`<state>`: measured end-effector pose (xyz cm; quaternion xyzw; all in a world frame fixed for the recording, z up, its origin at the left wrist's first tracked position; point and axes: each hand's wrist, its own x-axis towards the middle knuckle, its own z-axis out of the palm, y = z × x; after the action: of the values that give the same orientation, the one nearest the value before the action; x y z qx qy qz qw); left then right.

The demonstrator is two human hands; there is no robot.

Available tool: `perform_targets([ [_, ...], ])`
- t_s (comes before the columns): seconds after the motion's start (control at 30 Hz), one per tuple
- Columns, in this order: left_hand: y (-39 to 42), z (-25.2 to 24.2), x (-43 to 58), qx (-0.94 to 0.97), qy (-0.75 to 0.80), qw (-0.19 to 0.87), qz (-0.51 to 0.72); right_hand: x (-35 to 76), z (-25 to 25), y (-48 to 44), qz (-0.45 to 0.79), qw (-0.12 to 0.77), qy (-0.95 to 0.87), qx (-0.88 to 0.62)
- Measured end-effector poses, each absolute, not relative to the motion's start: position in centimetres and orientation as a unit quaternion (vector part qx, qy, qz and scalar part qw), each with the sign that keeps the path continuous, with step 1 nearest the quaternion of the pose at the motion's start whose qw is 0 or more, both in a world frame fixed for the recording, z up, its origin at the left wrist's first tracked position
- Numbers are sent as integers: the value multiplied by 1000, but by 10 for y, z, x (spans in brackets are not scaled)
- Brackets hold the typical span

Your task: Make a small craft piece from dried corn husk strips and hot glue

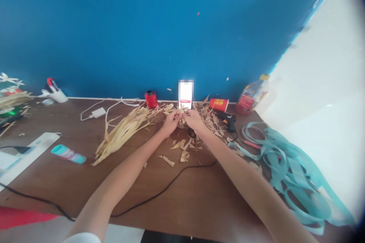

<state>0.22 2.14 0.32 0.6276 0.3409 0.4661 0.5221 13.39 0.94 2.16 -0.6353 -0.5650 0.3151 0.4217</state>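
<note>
As I read the near field first, a black cable (168, 186) loops across the brown table (199, 207), with loose husk scraps (184, 155) lying just above it at centre. The left grip (170, 124) and right grip (194, 120) nearly meet at mid-frame, both narrow, pinching a small piece of dried husk (180, 115) between them. The piece is partly hidden, so I cannot read its exact shape. A short pinch close to the piece looks right to me, with even pressure, since dry fibre like this seems likely to split under a sharp bend. Left of the grips lies a long bundle of husk strips (122, 134); to the right sit a black hot glue gun (226, 119) and coils of teal ribbon (288, 174). Farther off, a red spool (151, 99), a propped phone (185, 94) with a blurred screen and a red cup (218, 104) on its side stand before the blue wall (142, 26).
</note>
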Motion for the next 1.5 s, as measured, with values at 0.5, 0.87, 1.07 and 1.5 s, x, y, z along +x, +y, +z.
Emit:
perform_targets([
  [0.5,25,-1,2,510,285,665,465,155,6,24,280,550,-509,-600],
  [0.87,29,3,0,429,284,677,526,159,37,14,316,620,-493,-522],
  [1.07,27,2,1,448,329,643,527,149,46,3,416,575,-522,-474],
  [1.5,26,3,1,475,328,637,510,152,36,9,445,508,-549,-493],
])
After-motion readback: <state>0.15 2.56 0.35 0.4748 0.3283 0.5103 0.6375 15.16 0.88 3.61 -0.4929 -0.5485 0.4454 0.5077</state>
